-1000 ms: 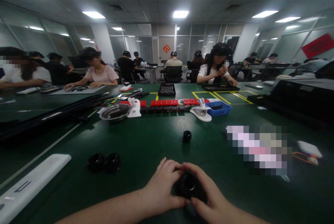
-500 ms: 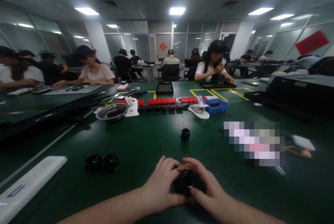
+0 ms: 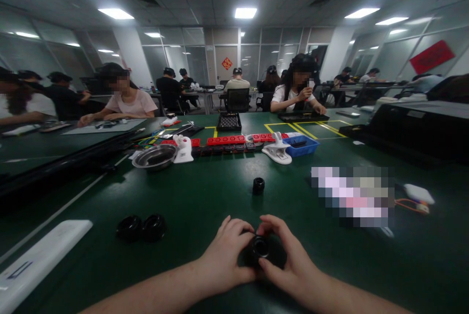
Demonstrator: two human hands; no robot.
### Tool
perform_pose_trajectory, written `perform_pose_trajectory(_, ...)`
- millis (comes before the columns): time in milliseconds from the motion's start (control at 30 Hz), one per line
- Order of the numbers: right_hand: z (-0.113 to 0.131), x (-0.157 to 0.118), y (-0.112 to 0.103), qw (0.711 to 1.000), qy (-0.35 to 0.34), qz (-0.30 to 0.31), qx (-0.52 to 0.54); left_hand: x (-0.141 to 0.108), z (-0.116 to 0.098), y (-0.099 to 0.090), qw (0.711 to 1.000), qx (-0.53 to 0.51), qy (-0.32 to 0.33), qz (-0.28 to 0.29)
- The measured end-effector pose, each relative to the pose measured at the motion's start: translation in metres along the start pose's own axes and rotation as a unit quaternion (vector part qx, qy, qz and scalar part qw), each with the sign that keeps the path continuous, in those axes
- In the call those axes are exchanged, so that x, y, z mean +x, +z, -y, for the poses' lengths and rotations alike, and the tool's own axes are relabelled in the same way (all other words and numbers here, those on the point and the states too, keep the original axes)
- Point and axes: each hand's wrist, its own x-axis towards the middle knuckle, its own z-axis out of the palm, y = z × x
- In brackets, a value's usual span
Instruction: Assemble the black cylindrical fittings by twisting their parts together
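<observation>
A glossy black ring-shaped part (image 3: 260,245) with a round hole in its top is on the green table right in front of me. My left hand (image 3: 227,251) curves round its left side, fingers bent and thumb low at the near edge. From the right, my right hand (image 3: 289,258) grips it, thumb on the near rim and fingers curled behind. Farther off stands a smaller black ring-shaped piece (image 3: 258,185). To the left, two more black rings (image 3: 129,227) lie side by side, touching or nearly so.
A white long case (image 3: 44,260) lies at the left. Beyond are a metal bowl (image 3: 154,157), white clips (image 3: 277,150), a red strip (image 3: 225,140) and a blue tray (image 3: 302,147). A pixelated item (image 3: 351,197) is at the right. Other people sit around the tables.
The fingertips of my two hands have parted slightly behind the black ring-shaped part, which has shifted a little up and left in view. The whole view has moved slightly.
</observation>
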Motion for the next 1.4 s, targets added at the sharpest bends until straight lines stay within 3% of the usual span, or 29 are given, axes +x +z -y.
perform_pose_trajectory(167, 0.0015, -0.0021, -0.0062, 0.997, -0.009, 0.063, 0.032, 0.0011, 0.0005, -0.0009, 1.0, -0.004, -0.002, 0.009)
perform_pose_trajectory(500, -0.0018, 0.0057, -0.0018, 0.998, 0.051, -0.013, 0.017, 0.0012, 0.0006, 0.0007, 1.0, -0.001, 0.002, -0.001)
perform_pose_trajectory(767, 0.0018, 0.0027, -0.0078, 0.996, 0.002, 0.055, 0.066, 0.0015, 0.0017, 0.0005, 1.0, 0.009, 0.009, 0.008)
perform_pose_trajectory(1033, -0.0025, 0.0035, -0.003, 0.999, 0.046, 0.011, 0.014, 0.0015, 0.0031, 0.0025, 1.0, 0.012, 0.01, -0.005)
perform_pose_trajectory(1300, 0.0005, 0.0009, -0.0098, 0.994, 0.014, 0.09, 0.06, 0.0018, 0.0017, 0.0027, 1.0, 0.015, 0.011, -0.001)
perform_pose_trajectory(1400, -0.0019, 0.0, -0.0106, 0.997, 0.011, 0.047, 0.056, 0.0013, 0.002, 0.0022, 1.0, 0.011, 0.01, -0.001)
